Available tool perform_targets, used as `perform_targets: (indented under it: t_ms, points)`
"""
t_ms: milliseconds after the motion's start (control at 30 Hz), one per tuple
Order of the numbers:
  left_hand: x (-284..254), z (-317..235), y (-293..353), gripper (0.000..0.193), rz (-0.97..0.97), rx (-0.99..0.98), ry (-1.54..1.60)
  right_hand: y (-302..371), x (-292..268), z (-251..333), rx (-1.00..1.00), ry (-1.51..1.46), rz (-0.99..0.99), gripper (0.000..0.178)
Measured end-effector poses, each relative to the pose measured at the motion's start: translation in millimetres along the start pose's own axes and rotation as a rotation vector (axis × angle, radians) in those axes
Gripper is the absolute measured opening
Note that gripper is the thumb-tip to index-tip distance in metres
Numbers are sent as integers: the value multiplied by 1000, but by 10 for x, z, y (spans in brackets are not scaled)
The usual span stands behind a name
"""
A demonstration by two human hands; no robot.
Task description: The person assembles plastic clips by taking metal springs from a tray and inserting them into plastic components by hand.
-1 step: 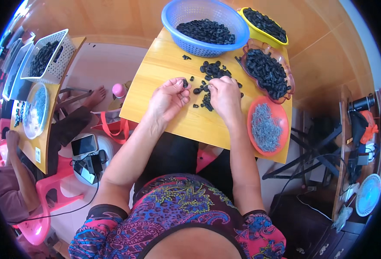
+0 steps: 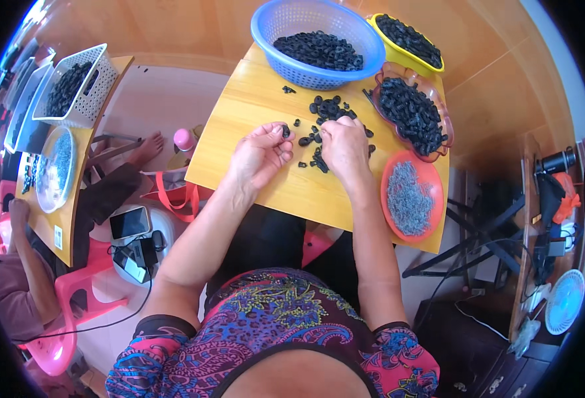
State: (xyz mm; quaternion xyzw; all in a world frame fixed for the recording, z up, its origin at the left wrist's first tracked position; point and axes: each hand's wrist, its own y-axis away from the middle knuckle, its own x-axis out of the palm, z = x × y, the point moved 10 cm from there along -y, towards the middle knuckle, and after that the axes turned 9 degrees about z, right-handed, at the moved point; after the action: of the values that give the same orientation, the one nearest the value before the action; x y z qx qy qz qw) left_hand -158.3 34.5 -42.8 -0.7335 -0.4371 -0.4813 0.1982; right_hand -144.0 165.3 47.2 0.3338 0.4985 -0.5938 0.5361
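Seen from above, a person's two bare hands work over a pale wooden surface [image 2: 216, 142]. The left hand [image 2: 259, 152] holds a small black piece [image 2: 286, 131] at the surface's middle, its grip closed, thumb and forefinger pinching the piece while the other fingers curl below. The right hand [image 2: 344, 146] is just beside it, fingers drawn together above a scatter of loose black pieces [image 2: 329, 107]; its fingertips are partly hidden, so I cannot tell whether that grip has hold of anything. The work appears to be well under way and far from finished: one piece is in hand, and the scatter, some of it clustered and some lying singly, looks like the batch being handled. Beyond it a blue perforated basket [image 2: 264, 56] carries a broad heap of black parts [image 2: 319, 51]. To the right, a yellow basin [image 2: 387, 46] and a scalloped, brownish see-through tray [image 2: 404, 71] are filled with black parts too. Which of these holds finished pieces and which holds untouched ones cannot be told. Nearer the person, an orange-red dish [image 2: 438, 192] keeps a good supply of fine grey bits [image 2: 408, 199], so plenty seems left to use.
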Motion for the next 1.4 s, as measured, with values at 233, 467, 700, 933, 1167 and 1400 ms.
perform_targets:
  t_ms: [233, 467, 700, 933, 1167, 1400]
  points:
    - [-110, 97, 31, 12, -18, -81, -2, -249, 328, 26, 83, 205, 148, 11]
    - [-53, 91, 33, 8, -25, -75, 60, -210, 177, 31, 21, -18, 43, 9]
    - [57, 234, 72, 5, 46, -155, 84, 339, 154, 11, 216, -1186, 78, 6]
    - [39, 383, 65, 4, 62, -163, 104, 475, 271, 99, 131, -1112, 108, 6]
    - [53, 285, 88, 5, 48, -84, -76, 459, 274, 103, 205, -1005, 113, 5]
    - [108, 134, 106, 6, -1, 74, -283, 478, 385, 65, 305, -1151, 122, 7]
